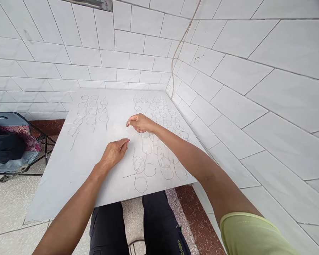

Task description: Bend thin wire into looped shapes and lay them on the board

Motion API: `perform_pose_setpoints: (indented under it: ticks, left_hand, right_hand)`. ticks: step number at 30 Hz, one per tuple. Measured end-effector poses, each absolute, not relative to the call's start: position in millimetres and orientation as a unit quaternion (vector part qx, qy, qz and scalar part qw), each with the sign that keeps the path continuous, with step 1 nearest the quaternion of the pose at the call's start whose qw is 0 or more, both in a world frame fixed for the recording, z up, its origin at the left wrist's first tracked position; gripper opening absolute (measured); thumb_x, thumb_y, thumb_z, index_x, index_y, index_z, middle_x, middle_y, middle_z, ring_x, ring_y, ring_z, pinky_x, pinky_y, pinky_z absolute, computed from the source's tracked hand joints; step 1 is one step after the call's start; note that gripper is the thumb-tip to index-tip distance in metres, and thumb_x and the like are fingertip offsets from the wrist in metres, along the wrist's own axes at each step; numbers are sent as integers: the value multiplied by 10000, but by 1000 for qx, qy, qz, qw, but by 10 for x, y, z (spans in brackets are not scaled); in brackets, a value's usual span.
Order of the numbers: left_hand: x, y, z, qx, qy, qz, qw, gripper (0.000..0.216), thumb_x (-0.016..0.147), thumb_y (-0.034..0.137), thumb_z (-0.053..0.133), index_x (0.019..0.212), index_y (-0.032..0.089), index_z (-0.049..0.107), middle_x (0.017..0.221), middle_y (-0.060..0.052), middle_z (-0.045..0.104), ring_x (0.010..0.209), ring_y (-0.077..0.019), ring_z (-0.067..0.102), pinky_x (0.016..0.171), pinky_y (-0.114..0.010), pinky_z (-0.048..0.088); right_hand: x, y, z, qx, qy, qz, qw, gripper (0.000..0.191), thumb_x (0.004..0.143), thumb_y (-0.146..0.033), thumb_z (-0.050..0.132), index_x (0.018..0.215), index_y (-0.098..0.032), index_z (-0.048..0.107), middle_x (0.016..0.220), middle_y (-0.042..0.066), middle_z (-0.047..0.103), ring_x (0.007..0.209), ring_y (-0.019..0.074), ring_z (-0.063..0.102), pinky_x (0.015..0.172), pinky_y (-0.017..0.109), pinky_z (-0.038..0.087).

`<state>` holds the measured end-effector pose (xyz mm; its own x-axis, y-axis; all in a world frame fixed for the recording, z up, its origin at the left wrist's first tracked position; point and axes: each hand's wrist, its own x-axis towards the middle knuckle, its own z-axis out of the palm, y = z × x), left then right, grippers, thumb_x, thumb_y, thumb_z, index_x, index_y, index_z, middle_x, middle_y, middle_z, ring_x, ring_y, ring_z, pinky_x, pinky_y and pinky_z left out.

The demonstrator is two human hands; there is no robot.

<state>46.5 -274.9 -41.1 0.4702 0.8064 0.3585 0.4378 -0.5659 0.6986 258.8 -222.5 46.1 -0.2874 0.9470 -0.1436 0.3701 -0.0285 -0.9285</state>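
A white board (69, 170) lies across my lap, covered with rows of thin wire loops. My right hand (140, 123) hovers over the middle of the board, fingers pinched together on a thin wire loop (131, 130) that is barely visible. My left hand (114, 152) rests just below it, fingers curled with the tips pointing toward that same loop; whether it touches the wire is unclear. Several wire loops (151, 159) lie in columns under and right of my right forearm. Another group of wire loops (91, 111) lies at the far left.
White tiled walls (241, 88) close in the board at the back and right. A thin cable (179, 46) hangs down the wall corner. A folding chair with dark and patterned cloth (10, 145) stands at the left on the speckled floor. My dark trousers (138, 226) show below the board.
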Motion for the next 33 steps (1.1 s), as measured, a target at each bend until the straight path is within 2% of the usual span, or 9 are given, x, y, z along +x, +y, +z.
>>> perform_pose_setpoints:
  ticks: [4, 9, 14, 17, 22, 24, 27, 31, 33]
  left_hand:
    - [479, -2793, -348, 772, 415, 338, 343, 303, 957, 464, 584, 1105, 267, 760, 851, -35, 766, 534, -165, 572, 527, -309, 437]
    - [404, -2691, -183, 667, 454, 419, 415, 408, 922, 580, 644, 1105, 231, 752, 1092, -84, 773, 972, -241, 699, 792, -320, 533]
    - [415, -2638, -151, 589, 415, 425, 548, 432, 858, 552, 740, 1051, 167, 762, 997, -137, 773, 738, -206, 682, 549, -300, 502]
    - [440, -2627, -189, 548, 419, 454, 563, 389, 839, 479, 777, 1028, 139, 765, 945, -142, 773, 728, -213, 704, 562, -316, 550]
    - [443, -2603, -227, 473, 455, 551, 515, 265, 854, 369, 745, 938, 118, 736, 901, -121, 768, 739, -207, 737, 709, -388, 645]
    - [440, -2600, -233, 458, 464, 582, 486, 241, 868, 350, 716, 930, 118, 733, 902, -113, 766, 750, -206, 742, 720, -390, 653]
    - [436, -2600, -242, 448, 473, 605, 458, 236, 878, 351, 699, 924, 122, 739, 926, -112, 769, 784, -211, 747, 736, -389, 655]
    - [411, -2576, -268, 454, 488, 600, 443, 245, 890, 370, 688, 915, 131, 735, 946, -112, 773, 760, -193, 739, 740, -366, 644]
    - [389, -2548, -289, 467, 488, 590, 443, 249, 893, 376, 684, 935, 134, 727, 946, -109, 772, 748, -185, 731, 711, -346, 637]
  right_hand:
    - [2602, -2166, 503, -504, -665, 494, 243, 143, 965, -255, 649, 906, -141, 712, 493, -77, 362, 398, 52, 278, 371, 184, 238]
    - [2591, -2189, 527, -470, -692, 511, 201, 173, 959, -285, 654, 926, -136, 735, 525, -63, 396, 432, 52, 296, 382, 175, 229]
    - [2461, -2232, 466, -458, -694, 529, 169, 190, 938, -295, 683, 839, -134, 707, 538, -48, 462, 430, 47, 336, 382, 172, 228]
    - [2389, -2232, 386, -471, -674, 531, 204, 182, 938, -292, 685, 844, -137, 686, 591, -24, 537, 427, 48, 385, 375, 177, 247]
    - [2283, -2313, 211, -528, -597, 491, 352, 222, 952, -376, 679, 947, -156, 651, 911, 67, 715, 568, 88, 614, 452, 195, 450]
    - [2207, -2397, 145, -537, -576, 493, 370, 264, 953, -420, 676, 956, -158, 645, 962, 89, 740, 659, 122, 688, 515, 211, 514]
    - [2054, -2521, 46, -529, -566, 514, 369, 205, 940, -355, 694, 963, -157, 645, 921, 83, 759, 712, 151, 732, 583, 229, 557]
    - [1891, -2570, -95, -513, -545, 525, 404, 32, 931, -182, 641, 950, -157, 646, 800, 44, 748, 644, 135, 720, 596, 227, 558]
    - [1867, -2556, -158, -519, -546, 510, 416, 72, 947, -166, 586, 946, -156, 658, 778, 38, 744, 608, 126, 706, 577, 224, 549]
